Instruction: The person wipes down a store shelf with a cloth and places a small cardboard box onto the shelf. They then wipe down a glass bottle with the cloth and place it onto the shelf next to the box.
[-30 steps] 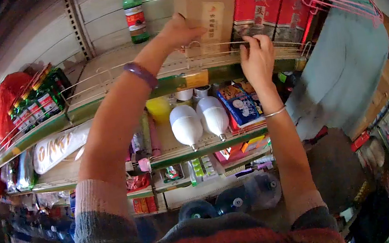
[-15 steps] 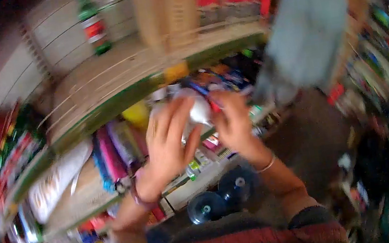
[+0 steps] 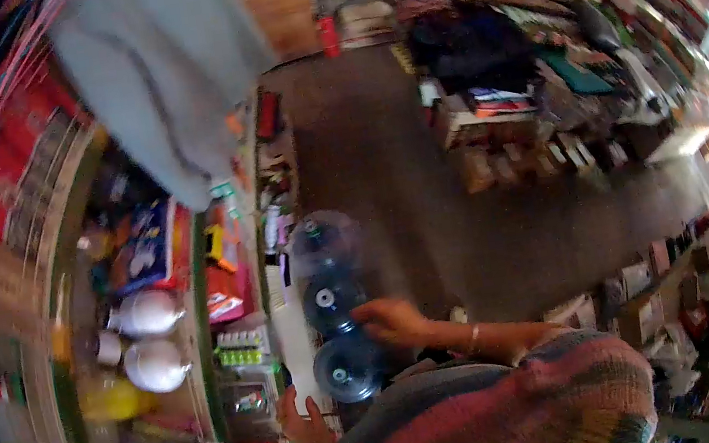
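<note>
My left hand [image 3: 308,429] is low in the view beside the lower shelf edge, its fingers apart and nothing in it. Farther right, my right hand [image 3: 394,323], with a thin bracelet at the wrist, hangs loosely open over the blue water bottles [image 3: 326,302]. Its fingers are slightly blurred and I see nothing held; whether they touch a bottle I cannot tell. Two white bulbs [image 3: 156,367] lie on the shelf at the left, next to a yellow item [image 3: 117,400] and a blue package [image 3: 149,241].
A grey-blue cloth [image 3: 162,76] hangs at the upper left, near pink hangers [image 3: 15,61]. A brown carton [image 3: 0,280] stands on the upper shelf. The dark floor [image 3: 384,172] runs between the shelving and a stand piled with dark clothes [image 3: 475,46]. More goods line the lower right.
The view has swung right, away from the upper shelf, to the aisle. My hands have left the carton and the shelf rail and come down, now lower and nearer my body.
</note>
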Demonstrator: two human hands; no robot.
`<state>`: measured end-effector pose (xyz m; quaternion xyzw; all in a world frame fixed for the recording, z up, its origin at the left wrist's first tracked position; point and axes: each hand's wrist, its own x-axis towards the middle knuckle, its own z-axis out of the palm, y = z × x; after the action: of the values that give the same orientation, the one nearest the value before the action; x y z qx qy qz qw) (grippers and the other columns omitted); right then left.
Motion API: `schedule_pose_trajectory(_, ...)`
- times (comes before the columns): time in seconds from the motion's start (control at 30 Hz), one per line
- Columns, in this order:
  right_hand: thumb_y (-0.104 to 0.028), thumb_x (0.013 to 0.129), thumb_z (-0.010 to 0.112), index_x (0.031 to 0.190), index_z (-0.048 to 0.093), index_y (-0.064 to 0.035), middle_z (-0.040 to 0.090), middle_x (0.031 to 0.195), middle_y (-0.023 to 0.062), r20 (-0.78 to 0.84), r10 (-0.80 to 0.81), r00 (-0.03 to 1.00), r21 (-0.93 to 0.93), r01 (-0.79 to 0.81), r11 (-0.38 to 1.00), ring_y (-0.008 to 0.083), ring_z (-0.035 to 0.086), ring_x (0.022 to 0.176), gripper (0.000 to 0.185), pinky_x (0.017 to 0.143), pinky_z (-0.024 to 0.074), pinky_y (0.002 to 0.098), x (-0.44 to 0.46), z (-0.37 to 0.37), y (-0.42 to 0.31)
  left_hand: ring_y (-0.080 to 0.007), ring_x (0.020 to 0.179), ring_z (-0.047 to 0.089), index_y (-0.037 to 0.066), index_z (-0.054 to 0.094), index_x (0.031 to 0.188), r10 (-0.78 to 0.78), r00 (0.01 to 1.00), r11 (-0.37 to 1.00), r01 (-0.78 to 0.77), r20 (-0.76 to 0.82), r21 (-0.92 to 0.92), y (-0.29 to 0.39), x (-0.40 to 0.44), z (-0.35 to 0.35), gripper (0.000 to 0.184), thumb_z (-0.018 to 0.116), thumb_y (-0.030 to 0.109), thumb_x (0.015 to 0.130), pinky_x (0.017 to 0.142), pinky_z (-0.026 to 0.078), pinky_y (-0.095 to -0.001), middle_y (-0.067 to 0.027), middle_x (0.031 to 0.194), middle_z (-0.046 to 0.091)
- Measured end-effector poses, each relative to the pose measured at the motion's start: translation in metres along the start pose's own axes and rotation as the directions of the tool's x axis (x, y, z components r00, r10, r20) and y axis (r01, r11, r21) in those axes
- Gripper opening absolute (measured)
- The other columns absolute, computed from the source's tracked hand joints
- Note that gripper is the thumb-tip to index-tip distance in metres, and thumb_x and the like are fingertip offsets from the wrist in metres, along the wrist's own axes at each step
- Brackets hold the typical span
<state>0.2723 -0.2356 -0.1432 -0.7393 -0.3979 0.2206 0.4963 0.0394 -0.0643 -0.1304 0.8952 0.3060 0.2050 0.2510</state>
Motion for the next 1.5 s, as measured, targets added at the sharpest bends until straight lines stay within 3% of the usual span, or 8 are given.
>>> schedule_pose_trajectory(0.1,-0.011,0.085,0.059,0.119,0.052,-0.0043,0.057,0.116,0.0165,-0.013,-0.212,0.977,0.201,0.210,0.957,0.0335,0.056,0.106,0.036,0.092,0.0447,0.0385,0.004,-0.014,0.001,-0.0354,0.104,0.053,0.002,0.056,0.115,0.067,0.995,0.993,-0.060,0.076,-0.098,0.061,0.030,0.040,0.036,0.060,0.013,0.081,0.091,0.040,-0.0419,-0.0178,0.115,0.055)
schedule_pose_trajectory(0.17,-0.010,0.084,0.059,0.118,0.052,-0.0033,0.055,0.116,0.0168,0.005,-0.230,0.973,0.194,0.225,0.955,0.0336,0.055,0.107,0.035,0.091,0.0448,0.0391,-0.001,-0.047,-0.001,-0.0354,0.105,0.053,0.001,0.056,0.115,0.229,0.971,0.949,-0.207,0.067,-0.238,0.090,0.047,0.091,0.036,0.060,0.014,0.081,0.091,0.040,-0.0419,-0.0177,0.114,0.055)
schedule_pose_trajectory(0.3,-0.010,0.083,0.059,0.118,0.052,-0.0031,0.056,0.108,0.0180,-0.181,-0.323,0.929,0.087,0.343,0.935,0.0376,0.055,0.100,0.036,0.086,0.0460,0.0432,-0.024,-0.144,0.042,-0.0367,0.105,0.053,0.000,0.055,0.116,0.384,0.885,0.923,-0.360,0.262,-0.136,0.220,0.082,0.150,0.038,0.061,0.012,0.080,0.091,0.040,-0.0419,-0.0185,0.114,0.055)
schedule_pose_trajectory(0.43,-0.016,0.086,0.058,0.108,0.058,-0.0034,0.059,0.105,0.0161,-0.332,-0.014,0.943,0.119,0.057,0.991,0.0357,0.056,0.100,0.026,0.086,0.0465,0.0416,-0.062,-0.242,0.081,-0.0352,0.104,0.053,0.003,0.058,0.113,0.556,0.753,0.831,-0.508,0.351,-0.226,0.305,0.097,0.224,0.036,0.063,0.013,0.079,0.089,0.042,-0.0418,-0.0167,0.114,0.055)
schedule_pose_trajectory(0.8,-0.008,0.083,0.060,0.109,0.057,-0.0040,0.059,0.104,0.0141,-0.734,0.142,0.664,0.033,-0.174,0.984,0.0320,0.059,0.095,0.026,0.080,0.0495,0.0369,-0.129,-0.395,0.139,-0.0306,0.097,0.057,0.006,0.060,0.107,0.878,0.332,0.476,-0.672,0.344,-0.567,0.479,0.149,0.372,0.030,0.064,0.011,0.078,0.082,0.045,-0.0393,-0.0102,0.109,0.059)
schedule_pose_trajectory(1.03,-0.001,0.083,0.059,0.109,0.058,-0.0039,0.060,0.103,0.0123,-0.792,0.206,0.575,0.037,-0.292,0.956,0.0254,0.061,0.087,0.026,0.074,0.0498,0.0314,-0.113,-0.501,0.188,-0.0283,0.094,0.059,0.008,0.061,0.101,0.908,0.275,0.419,-0.601,0.317,-0.680,0.567,0.198,0.473,0.025,0.064,0.009,0.076,0.083,0.045,-0.0381,-0.0064,0.106,0.060)
schedule_pose_trajectory(1.27,-0.004,0.082,0.059,0.110,0.057,-0.0041,0.059,0.103,0.0151,-0.807,0.213,0.550,-0.015,-0.381,0.925,0.0319,0.061,0.089,0.028,0.075,0.0510,0.0354,-0.057,-0.638,0.231,-0.0289,0.094,0.059,0.007,0.061,0.101,0.946,0.252,0.319,-0.604,0.204,-0.730,0.681,0.305,0.581,0.024,0.063,0.009,0.077,0.083,0.046,-0.0381,-0.0085,0.106,0.060)
schedule_pose_trajectory(1.5,0.001,0.085,0.058,0.110,0.058,-0.0005,0.062,0.102,0.0110,-0.856,0.324,0.404,0.135,-0.430,0.893,0.0164,0.062,0.090,0.025,0.076,0.0495,0.0257,-0.064,-0.721,0.303,-0.0310,0.098,0.057,0.004,0.057,0.112,0.902,0.316,0.428,-0.570,0.294,-0.701,0.805,0.373,0.693,0.035,0.063,0.011,0.078,0.086,0.046,-0.0386,-0.0125,0.107,0.059)
